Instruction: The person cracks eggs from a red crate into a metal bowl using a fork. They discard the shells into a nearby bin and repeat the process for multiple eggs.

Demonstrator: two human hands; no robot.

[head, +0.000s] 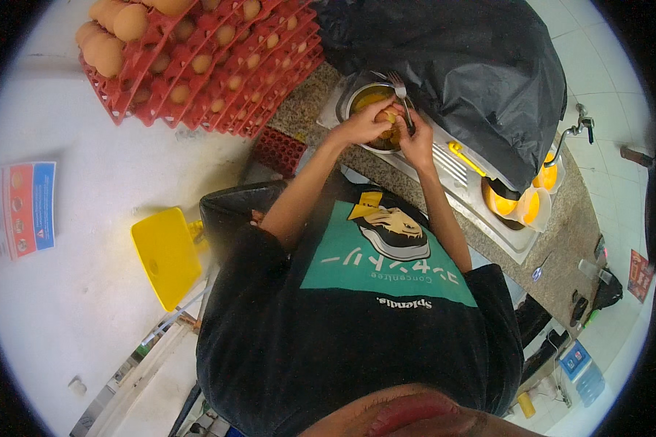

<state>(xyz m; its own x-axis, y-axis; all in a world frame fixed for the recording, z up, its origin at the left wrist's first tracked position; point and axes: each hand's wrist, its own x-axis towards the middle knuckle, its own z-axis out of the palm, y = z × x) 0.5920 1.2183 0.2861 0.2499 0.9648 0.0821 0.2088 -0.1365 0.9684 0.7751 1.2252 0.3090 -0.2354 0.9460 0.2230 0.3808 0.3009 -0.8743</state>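
Observation:
Over a round metal bowl (354,104) holding yellow liquid, apparently egg, both my hands meet with the fingers drawn together. My left hand (367,123) grips a brown egg (387,114), possibly cracked, mostly hidden by fingers. Pressed against the egg from the other side is my right hand (417,141), which also holds a fork (399,87) with its tines pointing away from me. The bowl stands on the metal sink unit (440,166), next to a large black plastic sheet or bag (448,60).
Stacked red egg trays (197,71) with brown eggs rise at the upper left. Translucent containers (536,210) of yellow-orange contents stand in the sink basin under a tap (571,131). Scissors (538,271) lie on the granite counter (566,235). A yellow plastic panel (167,257) is left of me.

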